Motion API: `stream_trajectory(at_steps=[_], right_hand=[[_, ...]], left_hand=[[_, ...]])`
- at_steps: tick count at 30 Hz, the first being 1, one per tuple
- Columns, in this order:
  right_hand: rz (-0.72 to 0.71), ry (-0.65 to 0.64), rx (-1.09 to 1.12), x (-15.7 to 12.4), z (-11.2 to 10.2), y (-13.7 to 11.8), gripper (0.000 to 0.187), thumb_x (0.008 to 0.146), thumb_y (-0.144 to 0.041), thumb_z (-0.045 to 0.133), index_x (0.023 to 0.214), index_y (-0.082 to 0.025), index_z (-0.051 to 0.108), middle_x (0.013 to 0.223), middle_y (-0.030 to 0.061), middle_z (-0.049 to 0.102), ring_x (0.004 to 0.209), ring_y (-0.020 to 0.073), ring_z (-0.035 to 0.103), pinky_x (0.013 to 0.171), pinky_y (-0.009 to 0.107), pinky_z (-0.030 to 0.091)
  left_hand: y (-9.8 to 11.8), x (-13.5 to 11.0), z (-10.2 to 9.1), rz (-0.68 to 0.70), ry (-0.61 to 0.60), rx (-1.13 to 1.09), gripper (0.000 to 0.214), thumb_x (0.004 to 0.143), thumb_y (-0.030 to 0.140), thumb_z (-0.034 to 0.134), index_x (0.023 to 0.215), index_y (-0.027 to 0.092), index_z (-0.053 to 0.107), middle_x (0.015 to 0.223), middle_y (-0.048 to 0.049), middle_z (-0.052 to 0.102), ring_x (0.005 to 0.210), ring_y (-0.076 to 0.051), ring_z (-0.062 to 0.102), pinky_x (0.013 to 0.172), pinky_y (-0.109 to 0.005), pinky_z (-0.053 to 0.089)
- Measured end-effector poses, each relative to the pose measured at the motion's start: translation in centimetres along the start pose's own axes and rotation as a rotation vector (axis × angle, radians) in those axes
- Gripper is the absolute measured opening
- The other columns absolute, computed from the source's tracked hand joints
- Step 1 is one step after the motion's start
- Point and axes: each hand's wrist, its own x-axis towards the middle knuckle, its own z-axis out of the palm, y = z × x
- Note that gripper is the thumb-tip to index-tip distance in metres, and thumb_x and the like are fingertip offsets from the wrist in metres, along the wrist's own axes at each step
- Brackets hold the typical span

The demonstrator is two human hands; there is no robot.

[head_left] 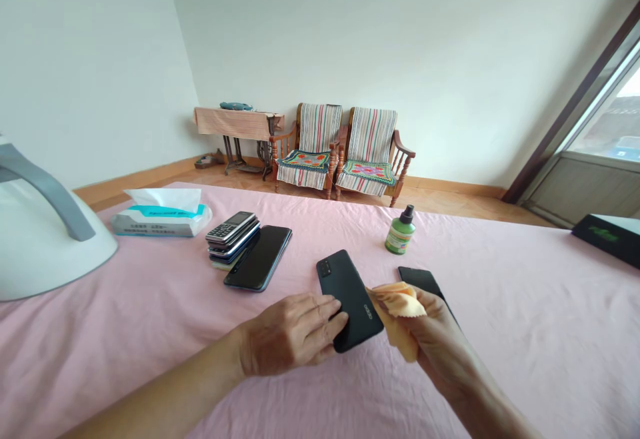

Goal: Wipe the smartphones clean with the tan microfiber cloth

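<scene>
Phone (350,298) on desk (510,306), edge gripped by left hand (290,334); right hand (443,340) clutches orange cloth (400,307); green bottle (400,232), second phone (420,278) just behind.

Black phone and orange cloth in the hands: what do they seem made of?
Black phone: back looks like smooth plastic or glass, semi-gloss, with a soft sheen. Orange cloth: thin soft fabric, probably microfibre, matte, crumpled into folds in the right hand.
</scene>
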Motion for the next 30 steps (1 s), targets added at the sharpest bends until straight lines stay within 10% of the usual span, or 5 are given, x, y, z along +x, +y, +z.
stream_trajectory(at_steps=[16, 30], right_hand=[[0.015, -0.013, 0.081, 0.3, -0.3, 0.7, 0.032, 0.059, -0.042, 0.083, 0.072, -0.014, 0.073, 0.064, 0.0014, 0.061, 0.055, 0.0094, 0.047, 0.053, 0.021, 0.036], [-0.141, 0.025, -0.086, -0.4, 0.1, 0.6, 0.027, 0.069, -0.042, 0.075, 0.081, -0.018, 0.073, 0.062, 0.0007, 0.057, 0.053, 0.0108, 0.047, 0.047, 0.021, 0.036]], left_hand=[[0.1, 0.1, 0.2, 0.013, 0.018, -0.024, 0.032, 0.090, 0.014, 0.045, 0.119, 0.002, 0.054, 0.106, -0.0210, 0.070, 0.107, -0.027, 0.064, 0.090, -0.039, 0.056], [0.3, -0.2, 0.0, -0.283, 0.209, -0.123, 0.028, 0.100, 0.012, 0.040, 0.124, 0.007, 0.053, 0.113, -0.0170, 0.067, 0.111, -0.022, 0.062, 0.094, -0.034, 0.054]])
